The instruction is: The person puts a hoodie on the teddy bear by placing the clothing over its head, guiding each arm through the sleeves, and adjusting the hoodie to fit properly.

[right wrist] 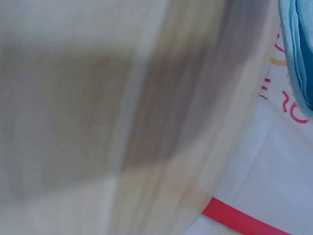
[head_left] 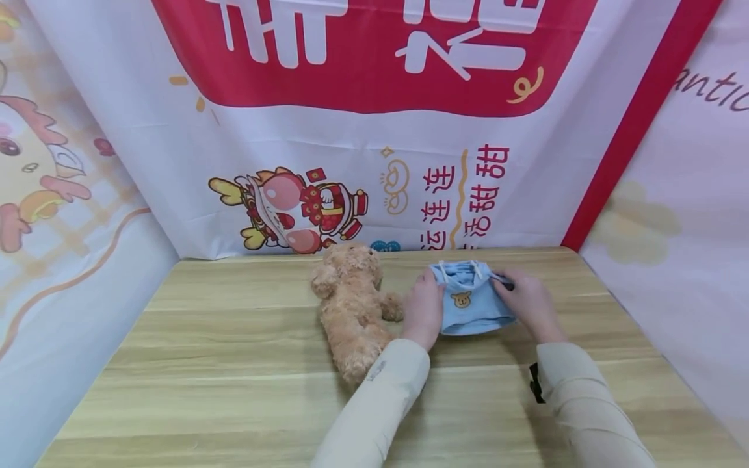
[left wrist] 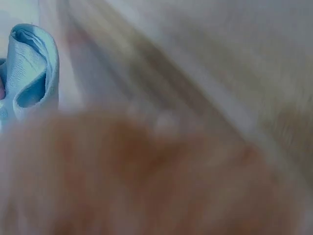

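Note:
A small light-blue doll garment (head_left: 480, 315) with a bear-face patch and white ties is stretched between both hands, above the right half of the table. My left hand (head_left: 425, 309) grips its left side, and my right hand (head_left: 526, 305) pinches the upper right side. Folded edges of the garment (left wrist: 32, 73) show at the upper left of the left wrist view, and its layered border (right wrist: 297, 58) at the right wrist view's upper right. A light-brown plush dog (head_left: 351, 318) lies just left of my left hand, head toward the back; its lower end is partly behind my left sleeve.
The wood-grain table (head_left: 234, 344) ends at the back against a white and red printed cloth (head_left: 363, 136). Printed hangings also stand on the left (head_left: 70, 195) and right. Something small and black (head_left: 535, 383) sits at the right sleeve's cuff.

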Action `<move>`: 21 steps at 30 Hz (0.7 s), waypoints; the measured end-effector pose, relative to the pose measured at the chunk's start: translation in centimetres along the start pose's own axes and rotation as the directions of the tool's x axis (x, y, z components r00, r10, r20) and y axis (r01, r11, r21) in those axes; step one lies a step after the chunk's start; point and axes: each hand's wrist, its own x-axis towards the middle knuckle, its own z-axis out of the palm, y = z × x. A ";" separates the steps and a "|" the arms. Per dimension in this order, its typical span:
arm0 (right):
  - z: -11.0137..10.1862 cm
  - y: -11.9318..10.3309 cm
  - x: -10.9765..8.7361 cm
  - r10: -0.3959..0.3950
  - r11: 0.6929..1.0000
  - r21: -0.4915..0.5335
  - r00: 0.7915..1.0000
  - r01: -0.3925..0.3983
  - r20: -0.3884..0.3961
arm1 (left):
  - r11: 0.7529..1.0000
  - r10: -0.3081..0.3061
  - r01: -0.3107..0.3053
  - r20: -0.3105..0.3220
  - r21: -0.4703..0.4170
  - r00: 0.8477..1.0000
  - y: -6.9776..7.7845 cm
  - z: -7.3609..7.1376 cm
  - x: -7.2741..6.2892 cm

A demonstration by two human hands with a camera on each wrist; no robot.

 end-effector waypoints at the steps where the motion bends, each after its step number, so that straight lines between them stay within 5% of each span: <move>1: -0.2 -0.2 0.2 0.005 1.000 -0.003 1.000 -0.005 -0.003 | 1.000 0.006 -0.006 -0.001 0.011 1.000 0.1 -0.3 0.2; 11: -1.7 -2.4 2.7 -0.036 0.999 -0.019 0.988 0.033 -0.148 | 0.975 0.130 -0.110 -0.099 0.192 0.986 1.5 -4.0 3.1; 16: -2.3 -4.2 3.9 -0.018 1.000 -0.014 0.974 0.016 -0.224 | 0.978 0.150 -0.129 -0.125 0.162 0.981 1.6 -6.6 4.3; 21: -2.3 -6.5 5.1 -0.030 1.000 -0.010 0.931 0.028 -0.363 | 0.991 0.096 -0.085 -0.111 0.102 0.989 1.0 -9.0 5.5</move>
